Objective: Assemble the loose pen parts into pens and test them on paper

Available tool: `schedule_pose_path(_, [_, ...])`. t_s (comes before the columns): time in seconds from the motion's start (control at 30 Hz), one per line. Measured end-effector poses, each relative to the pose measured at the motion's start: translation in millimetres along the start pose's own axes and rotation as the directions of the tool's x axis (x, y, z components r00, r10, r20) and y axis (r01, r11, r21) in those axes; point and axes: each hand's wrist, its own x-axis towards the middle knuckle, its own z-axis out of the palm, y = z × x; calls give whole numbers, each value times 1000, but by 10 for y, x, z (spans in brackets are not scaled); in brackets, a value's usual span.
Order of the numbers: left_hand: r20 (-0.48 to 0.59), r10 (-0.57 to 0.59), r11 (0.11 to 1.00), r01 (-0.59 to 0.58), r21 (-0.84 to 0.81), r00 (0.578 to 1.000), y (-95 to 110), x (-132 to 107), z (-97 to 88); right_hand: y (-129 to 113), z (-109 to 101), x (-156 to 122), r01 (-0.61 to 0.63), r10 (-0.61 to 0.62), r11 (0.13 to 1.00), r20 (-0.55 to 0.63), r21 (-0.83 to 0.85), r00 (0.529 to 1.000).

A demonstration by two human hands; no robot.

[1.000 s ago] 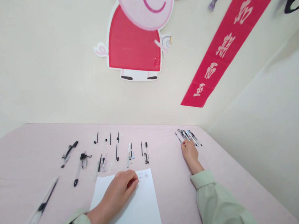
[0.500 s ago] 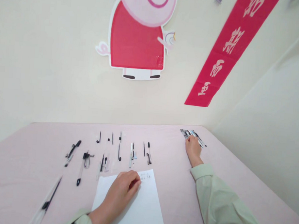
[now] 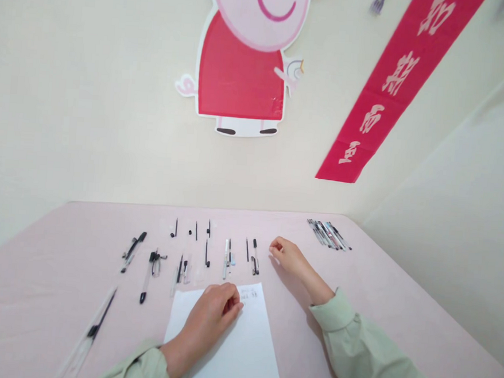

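My left hand rests on a white sheet of paper near the table's front edge, with its fingers curled under and nothing visible in them. My right hand hovers low over the pink table, fingertips drawn together, and I see nothing in it. It is just right of two small pen pieces. A row of taken-apart pen parts stretches left from there. A bundle of whole pens lies at the far right corner, well clear of the right hand.
More pens lie to the left: a black one, another further back, and one near the front left edge. On the wall behind hang a cartoon pig sticker and a red banner.
My right hand has left the pen bundle at the far right and come back left toward the row of parts. The left hand stays on the paper. The view has shifted slightly.
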Motion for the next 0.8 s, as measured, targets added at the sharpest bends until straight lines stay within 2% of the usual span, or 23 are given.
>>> schedule_pose_path(0.13, [0, 11, 1000, -11, -2, 1000, -2, -4, -2, -329, 159, 9, -22, 23, 1000, 42, -11, 999])
schedule_pose_path(0.27, [3, 26, 1000, -26, -7, 1000, -1, 0, -11, -493, 299, 2, -136, 137, 982, -1, -130, 991])
schedule_pose_path(0.33, [0, 28, 1000, -28, -6, 1000, 3, 2, -14, -501, 333, 4, -177, 176, 973, -19, -150, 984])
schedule_pose_path(0.5, [19, 23, 1000, -23, -5, 1000, 21, 3, -19, -386, 321, 13, -209, 205, 975, -58, -78, 977])
schedule_pose_path(0.67, [5, 38, 999, -38, -5, 999, 9, 3, -12, -243, 326, -9, -196, 199, 979, -76, 48, 977])
schedule_pose_path(0.8, [0, 44, 999, -44, -8, 999, 4, 8, -4, -234, 359, -50, -162, 173, 977, -70, 136, 982])
